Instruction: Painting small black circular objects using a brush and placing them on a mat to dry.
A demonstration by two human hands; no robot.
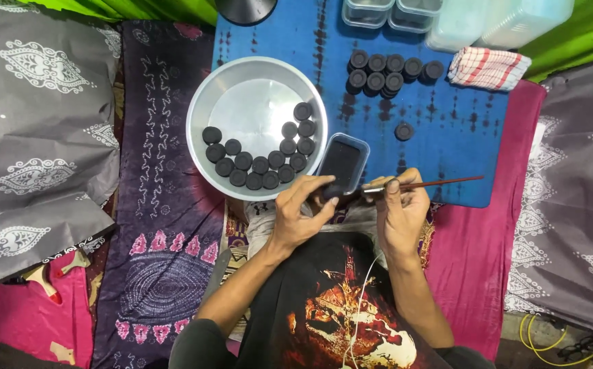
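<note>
My head camera looks straight down from close above my lap, my hands low centre, the blue mat (446, 137) filling the top.

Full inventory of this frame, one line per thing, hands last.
Metal basin: one, silver, left on the blue cloth.
Black discs in basin: about fifteen, in an arc.
Black discs on cloth: about ten clustered, one apart.
Plastic tub: one, dark contents, by the basin.
Blue cloth: one, centre.
Checked towel: one, red and white, top right.
Clear containers: several, top edge.
Brush: one, reddish handle.
Left hand: holds a small dark piece.
Right hand: holds the brush.
</note>
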